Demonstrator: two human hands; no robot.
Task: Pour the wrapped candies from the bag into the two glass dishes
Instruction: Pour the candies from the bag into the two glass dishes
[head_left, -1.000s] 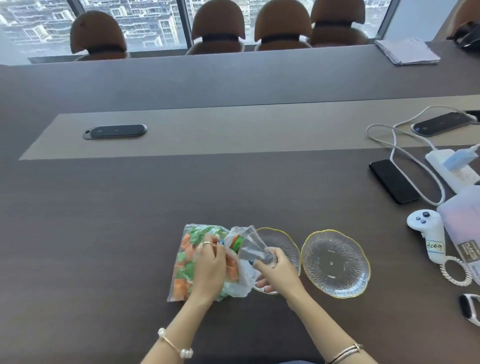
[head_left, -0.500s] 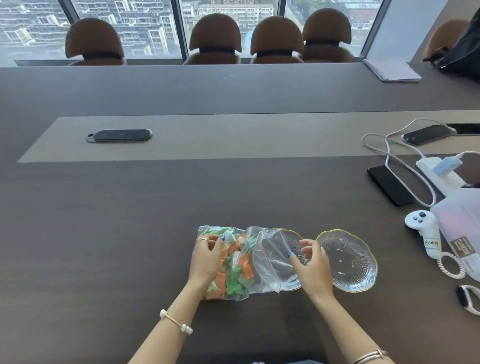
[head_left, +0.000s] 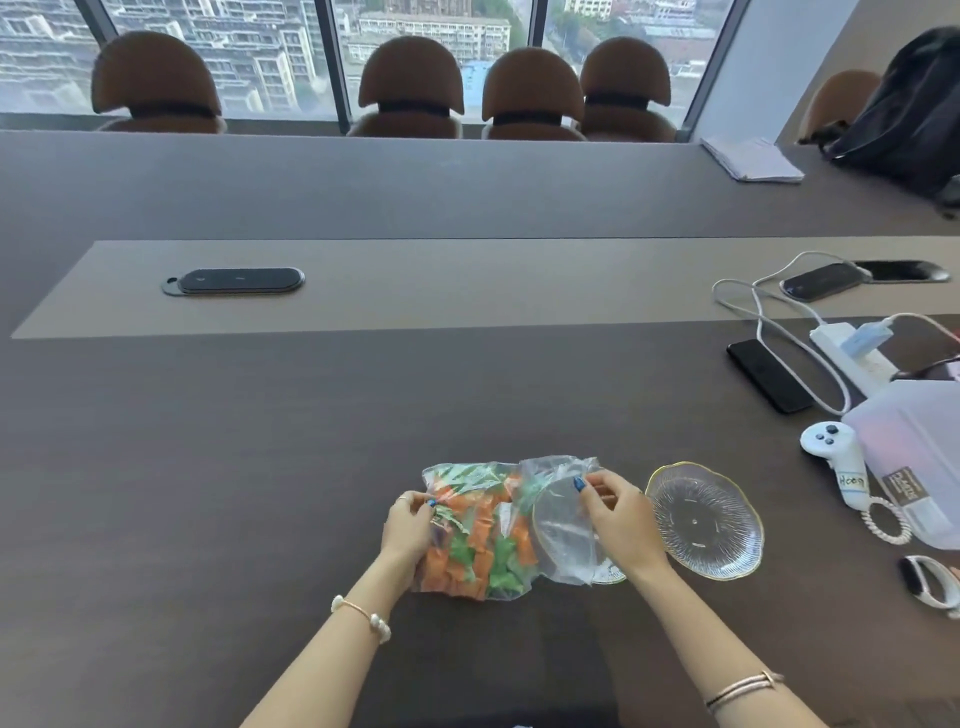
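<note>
A clear plastic bag (head_left: 483, 530) full of orange and green wrapped candies lies on the dark table near me. My left hand (head_left: 408, 527) grips the bag's left end. My right hand (head_left: 618, 514) pinches the bag's empty open end, which is draped over the left glass dish (head_left: 563, 535). That dish shows through the plastic and is partly hidden by my right hand. The right glass dish (head_left: 704, 519), gold-rimmed and ribbed, stands empty just right of my right hand.
To the right lie a white controller (head_left: 836, 462), a translucent plastic box (head_left: 919, 457), a black phone (head_left: 769, 374), a power strip (head_left: 852, 358) with cables and a wristband (head_left: 930, 579). A black charging pad (head_left: 234, 280) sits far left; chairs line the far side.
My right hand has drawn the bag's open end further over the left dish. The camera has tilted, so the scene sits slightly differently in view. The candies stay inside the bag.
</note>
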